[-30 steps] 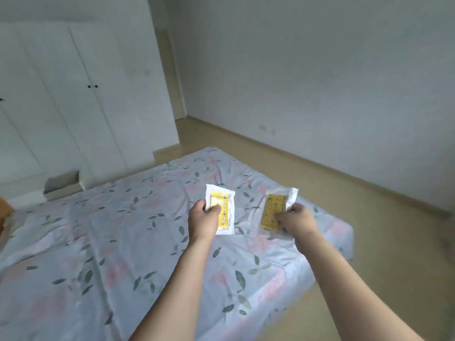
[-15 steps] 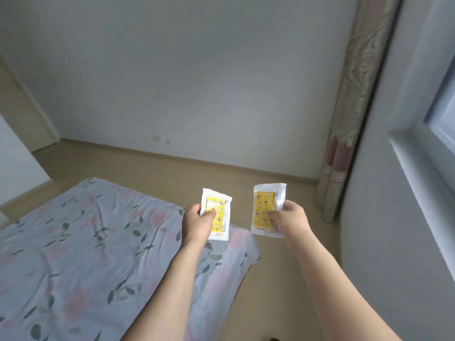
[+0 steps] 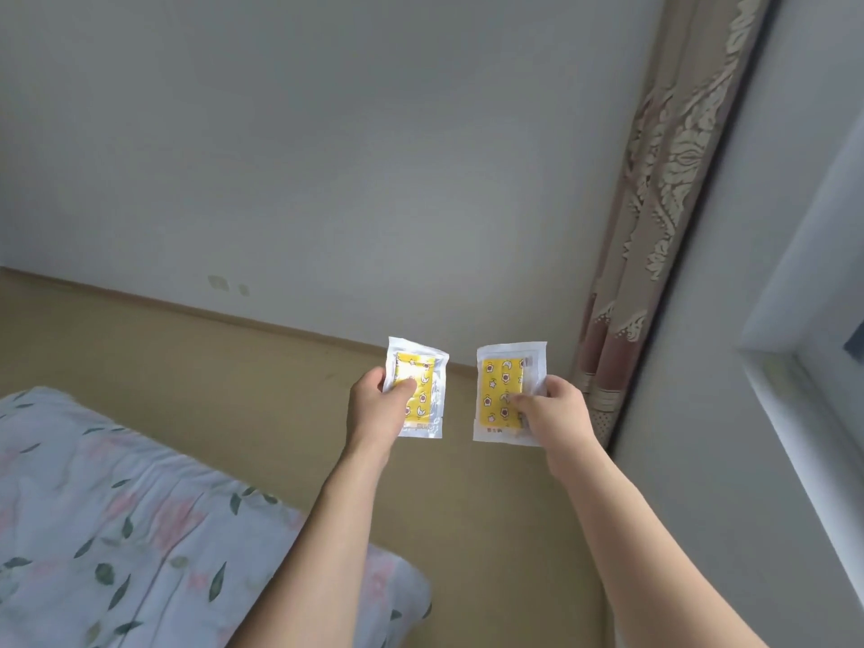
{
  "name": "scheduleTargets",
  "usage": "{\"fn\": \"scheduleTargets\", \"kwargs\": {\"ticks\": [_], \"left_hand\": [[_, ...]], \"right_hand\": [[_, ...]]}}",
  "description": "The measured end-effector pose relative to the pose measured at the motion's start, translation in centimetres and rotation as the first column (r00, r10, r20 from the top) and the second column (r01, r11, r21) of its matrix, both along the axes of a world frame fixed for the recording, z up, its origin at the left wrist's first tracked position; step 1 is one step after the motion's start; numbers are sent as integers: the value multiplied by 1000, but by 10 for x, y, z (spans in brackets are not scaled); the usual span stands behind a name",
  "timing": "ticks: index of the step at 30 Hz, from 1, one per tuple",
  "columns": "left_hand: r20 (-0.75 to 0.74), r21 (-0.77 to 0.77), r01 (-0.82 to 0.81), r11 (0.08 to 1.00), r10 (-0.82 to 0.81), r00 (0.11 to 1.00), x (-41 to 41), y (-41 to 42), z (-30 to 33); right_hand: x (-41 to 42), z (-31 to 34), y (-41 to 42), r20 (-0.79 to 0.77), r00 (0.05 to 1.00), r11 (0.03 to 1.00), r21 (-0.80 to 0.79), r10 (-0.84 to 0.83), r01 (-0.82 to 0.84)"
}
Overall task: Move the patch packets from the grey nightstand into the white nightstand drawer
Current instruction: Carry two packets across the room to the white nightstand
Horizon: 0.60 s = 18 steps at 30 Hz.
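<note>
2 flat white plastic patch packets with yellow printed inserts are held up in the air in front of the person, 1 in each hand, side by side and apart from each other. The left patch packet (image 3: 417, 388) stands roughly upright, tilted a little, and shows a yellow panel with small star and moon pictures. The left hand (image 3: 379, 409) pinches it along its left edge, thumb laid across the front of the yellow panel and the other fingers curled behind. The right patch packet (image 3: 507, 390) is also upright, its yellow panel printed with the same small shapes and a line of tiny print at the bottom that is too small to read. The right hand (image 3: 554, 411) grips it at its lower right side, thumb pressed on the front and fingers wrapped behind the right edge.

Both bare forearms reach forward from the bottom of the view. Below and to the left of the left hand lies a bed covered with a pale blue sheet patterned with pink flowers and dark green leaves (image 3: 140, 521). Under and beyond both hands is a tan floor (image 3: 234, 357), meeting a plain grey-white wall (image 3: 327, 156). Just past the right hand hangs a beige and brown patterned curtain (image 3: 654, 203), and further right is a white window frame (image 3: 804, 367).
</note>
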<state>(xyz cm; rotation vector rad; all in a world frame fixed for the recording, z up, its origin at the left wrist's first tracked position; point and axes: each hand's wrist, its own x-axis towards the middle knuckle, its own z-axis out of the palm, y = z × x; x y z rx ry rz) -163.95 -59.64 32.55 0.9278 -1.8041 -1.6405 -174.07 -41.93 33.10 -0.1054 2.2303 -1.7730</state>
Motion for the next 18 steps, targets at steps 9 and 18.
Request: {"fn": "scheduleTargets", "kwargs": {"ticks": [9, 18], "left_hand": [[8, -21, -76, 997, 77, 997, -193, -92, -22], [-43, -64, -214, 975, 211, 976, -334, -226, 19]], "right_hand": [[-214, -21, -90, 6, 997, 996, -44, 74, -74], [-386, 28, -242, -25, 972, 968, -85, 235, -236]]}}
